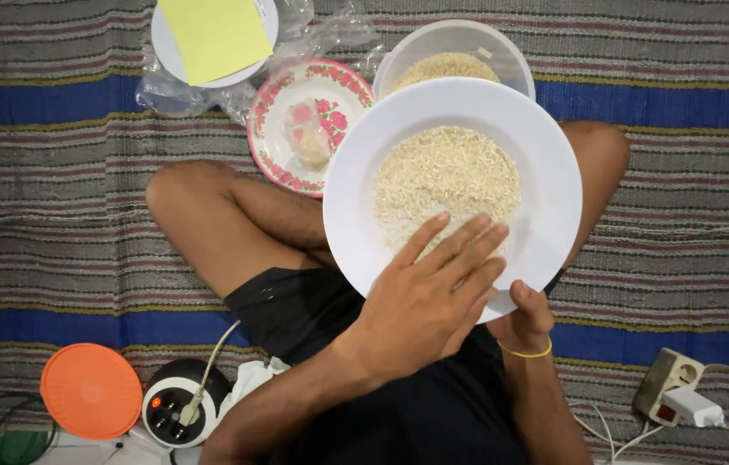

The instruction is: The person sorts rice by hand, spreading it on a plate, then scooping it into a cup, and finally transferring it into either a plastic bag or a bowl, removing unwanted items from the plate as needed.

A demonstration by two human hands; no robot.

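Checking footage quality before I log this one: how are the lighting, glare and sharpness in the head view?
Head view: light is soft and even, with faint shadows beneath the white plate; no harsh glare, though the plate's rim looks bright; rice and the left hand are sharp; the right hand sits partly under the plate; the rug's stripes bow slightly near the edges.

I'm looking down at a striped woven mat (692,215) with a floral plate (274,129), clear tub of grains (468,47), orange lid (91,390) and power strip (668,379) sitting on it.

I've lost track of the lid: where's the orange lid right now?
In the head view, the orange lid lies on the striped mat at lower left, beside the round black-and-white appliance, left of the person's knee.
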